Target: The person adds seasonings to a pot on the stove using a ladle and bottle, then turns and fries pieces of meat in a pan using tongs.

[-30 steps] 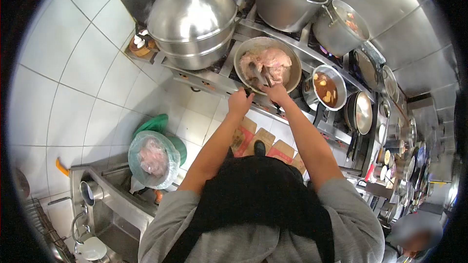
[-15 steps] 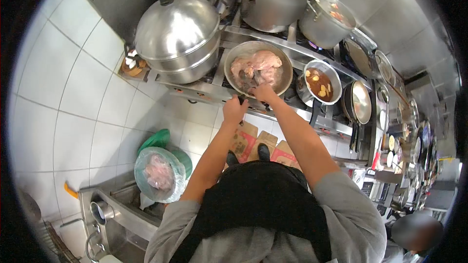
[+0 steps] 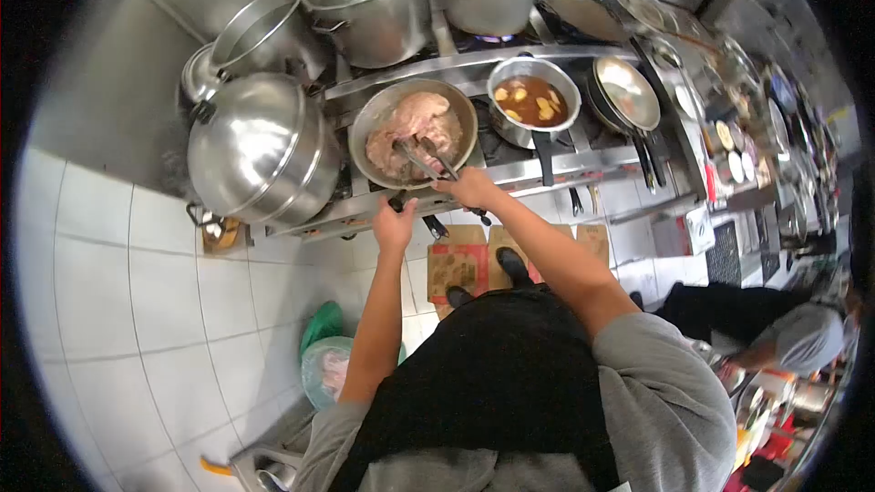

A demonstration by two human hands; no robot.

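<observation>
My left hand [image 3: 395, 224] is closed around the dark handle of a wide frying pan [image 3: 362, 151] on the front of the stove. In the pan lie large pieces of pale pink meat [image 3: 417, 117]. My right hand [image 3: 473, 189] grips metal tongs [image 3: 421, 161] near the pan's front rim. The tongs reach down to the meat; whether their tips pinch it I cannot tell. To the right of the pan stands a saucepan [image 3: 518, 134] of brown liquid with yellowish pieces, its black handle pointing towards me.
A domed steamer pot [image 3: 255, 146] stands left of the pan. Tall stockpots [image 3: 369, 14] line the back, one above a blue flame. Stacked pans [image 3: 629, 96] sit at right. A bag-lined bin [image 3: 328, 369] is on the floor behind left; a co-worker [image 3: 766, 323] is at right.
My view has turned and shifted, so the stove appears farther left and the co-worker's body shows at right. My right hand with the tongs has drawn back towards the pan's right front rim.
</observation>
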